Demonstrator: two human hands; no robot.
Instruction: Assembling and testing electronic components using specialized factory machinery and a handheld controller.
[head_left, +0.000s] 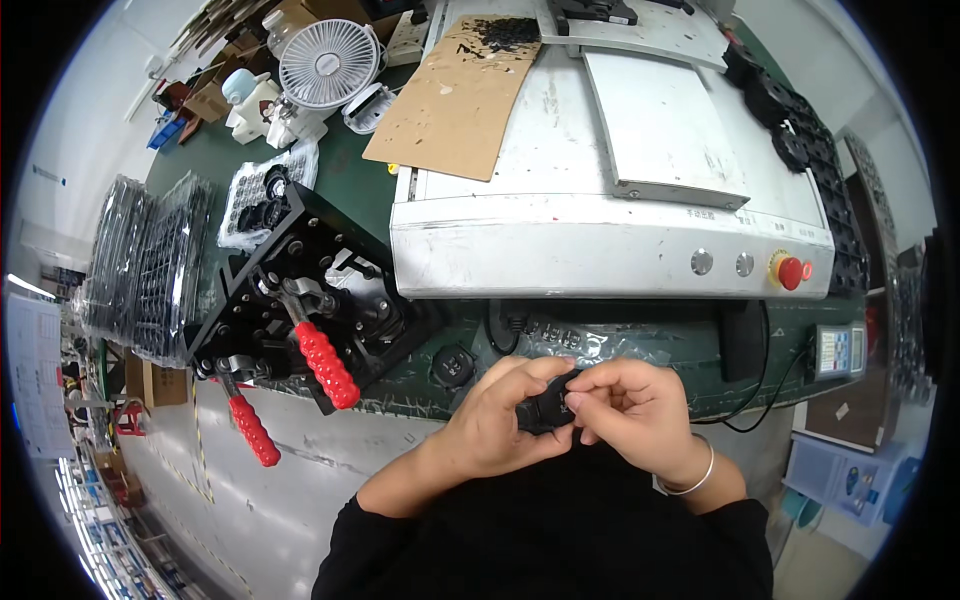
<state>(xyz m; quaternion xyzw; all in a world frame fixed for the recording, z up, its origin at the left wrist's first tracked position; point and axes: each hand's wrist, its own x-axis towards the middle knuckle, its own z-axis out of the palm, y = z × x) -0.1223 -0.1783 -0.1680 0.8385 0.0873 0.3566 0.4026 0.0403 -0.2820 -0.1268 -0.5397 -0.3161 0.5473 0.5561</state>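
The left hand curls around a small black part, held just above the wearer's dark-clothed lap at the near edge of the green bench. The right hand has its thumb and forefinger pinched together against the part's three o'clock end; whether they also grip some tiny piece is hard to tell, since the fingertips hide it. A pale bangle circles the right wrist. Reckoned from the hands, a round black piece lies near on the bench towards ten o'clock, and a clear plastic bag lies just beyond them at twelve. Between nine and ten stands a black fixture with two red-handled clamps. The white machine spreads from eleven to two, its red push button at two. Farther out, a brown board littered with black bits rests at eleven, a white fan stands beyond it, and wrapped black trays are stacked at ten.
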